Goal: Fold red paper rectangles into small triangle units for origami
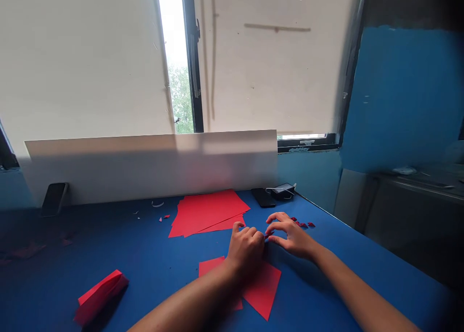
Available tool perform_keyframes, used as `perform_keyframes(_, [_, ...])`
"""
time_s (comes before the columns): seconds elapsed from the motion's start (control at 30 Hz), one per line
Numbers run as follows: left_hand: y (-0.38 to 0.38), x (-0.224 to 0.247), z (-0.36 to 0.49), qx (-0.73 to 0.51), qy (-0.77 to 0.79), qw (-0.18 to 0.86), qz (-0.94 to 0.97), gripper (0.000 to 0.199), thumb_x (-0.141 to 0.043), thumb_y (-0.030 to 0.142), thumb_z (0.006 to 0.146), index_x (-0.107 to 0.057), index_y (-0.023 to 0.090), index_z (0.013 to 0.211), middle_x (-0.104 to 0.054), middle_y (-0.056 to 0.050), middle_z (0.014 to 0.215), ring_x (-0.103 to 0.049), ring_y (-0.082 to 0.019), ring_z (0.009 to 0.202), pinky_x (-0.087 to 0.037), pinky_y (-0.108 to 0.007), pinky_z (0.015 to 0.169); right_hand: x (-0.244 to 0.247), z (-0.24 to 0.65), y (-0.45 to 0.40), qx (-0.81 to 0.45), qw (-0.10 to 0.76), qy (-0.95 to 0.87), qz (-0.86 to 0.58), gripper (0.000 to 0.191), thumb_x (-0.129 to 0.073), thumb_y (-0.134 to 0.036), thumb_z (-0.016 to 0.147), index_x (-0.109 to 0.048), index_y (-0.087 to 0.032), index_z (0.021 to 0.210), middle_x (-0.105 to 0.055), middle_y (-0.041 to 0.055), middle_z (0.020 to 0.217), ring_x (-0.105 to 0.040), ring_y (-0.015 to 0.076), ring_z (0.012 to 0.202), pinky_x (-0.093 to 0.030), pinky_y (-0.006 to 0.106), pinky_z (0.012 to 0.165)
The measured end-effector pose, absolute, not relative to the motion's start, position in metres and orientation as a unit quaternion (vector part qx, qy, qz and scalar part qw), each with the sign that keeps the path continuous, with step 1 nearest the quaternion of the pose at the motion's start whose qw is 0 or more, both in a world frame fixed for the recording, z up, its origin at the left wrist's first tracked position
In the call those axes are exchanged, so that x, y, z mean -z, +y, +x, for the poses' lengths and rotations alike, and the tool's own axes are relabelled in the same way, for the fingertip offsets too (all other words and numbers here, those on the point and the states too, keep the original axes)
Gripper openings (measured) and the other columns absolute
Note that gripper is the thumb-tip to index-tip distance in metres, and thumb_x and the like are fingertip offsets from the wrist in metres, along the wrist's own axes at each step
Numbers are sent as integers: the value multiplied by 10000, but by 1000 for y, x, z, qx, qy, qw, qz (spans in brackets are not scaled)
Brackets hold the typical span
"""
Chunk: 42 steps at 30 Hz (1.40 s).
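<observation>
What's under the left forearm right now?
Red paper lies beneath the left forearm on the blue table, with parts showing on both sides. The middle is covered, so I can't tell how many sheets are there.

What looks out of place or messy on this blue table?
Mostly paper: the back red sheets lie askew, edges not lined up, and the red papers near the left hand sit at angles too. Tiny white scraps and red scraps lie loose farther left, like offcuts.
</observation>
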<state>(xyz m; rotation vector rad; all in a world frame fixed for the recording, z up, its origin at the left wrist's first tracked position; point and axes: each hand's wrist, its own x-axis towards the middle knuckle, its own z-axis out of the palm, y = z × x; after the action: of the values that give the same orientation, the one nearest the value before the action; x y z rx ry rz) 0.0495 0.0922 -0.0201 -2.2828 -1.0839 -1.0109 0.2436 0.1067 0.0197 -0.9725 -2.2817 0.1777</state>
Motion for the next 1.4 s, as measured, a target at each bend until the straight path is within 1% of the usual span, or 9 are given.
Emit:
perform_keyframes(0.07, [92,20,49,366,-390,206,-820,177,-484,170,889,-607,215,771,-654,-16,684,-590,-162,642,-323,-410,856,-20,237,104,-72,327,-870,-362,100,-625,-244,828,-714,-244,783,-614,76,1017,-536,257,1029,-420,434,932])
perform_keyframes(0.2, [91,19,50,366,-383,206,-823,159,-490,168,883,-601,215,780,-642,-5,663,-583,-159,637,-318,-407,863,-16,234,106,-91,344,-869,-344,89,-620,-201,823,-691,-220,774,-636,68,947,-566,231,963,-453,382,878])
perform_keyframes(0.37, [89,17,50,368,-386,213,-819,153,-496,171,869,-578,202,745,-644,-15,685,-578,-163,634,-316,-415,855,-12,232,106,-88,352,-869,-337,126,-595,-151,814,-691,-225,778,-643,60,930,-577,220,925,-465,363,846])
perform_keyframes(0.57, [89,16,49,360,-371,228,-825,118,-507,140,835,-564,199,750,-632,-7,689,-570,-158,645,-311,-409,877,-11,231,105,-74,362,-868,-331,180,-572,-106,800,-694,-229,754,-639,52,928,-579,214,918,-467,347,836])
perform_keyframes(0.7, [90,15,49,362,-367,240,-823,158,-469,121,850,-551,192,736,-604,-4,653,-548,-151,627,-320,-399,853,-11,233,109,-54,369,-861,-345,160,-578,-137,825,-698,-223,761,-613,58,951,-566,216,932,-449,365,855])
perform_keyframes(0.8, [90,14,49,361,-362,245,-824,150,-468,119,846,-546,190,739,-593,-1,647,-537,-149,623,-319,-398,848,-11,235,111,-42,368,-859,-353,142,-590,-163,837,-698,-218,765,-593,58,959,-559,213,927,-438,367,851])
perform_keyframes(0.97, [90,13,48,353,-354,247,-830,95,-504,133,809,-553,200,762,-593,4,659,-537,-155,637,-321,-394,844,-12,236,112,-11,351,-857,-377,156,-597,-164,844,-695,-233,745,-583,49,984,-546,216,947,-409,378,841])
perform_keyframes(1.17, [91,12,49,356,-357,246,-828,116,-489,132,819,-559,200,755,-598,-3,665,-536,-155,640,-318,-394,838,-16,235,110,33,332,-856,-396,141,-620,-190,837,-700,-244,735,-565,51,1018,-541,230,972,-390,382,813])
perform_keyframes(1.4, [90,10,49,358,-360,242,-827,129,-477,136,821,-556,200,742,-589,2,651,-528,-152,625,-328,-389,826,-18,233,109,44,330,-853,-402,151,-617,-172,829,-699,-242,723,-565,56,1028,-541,233,986,-391,376,811])
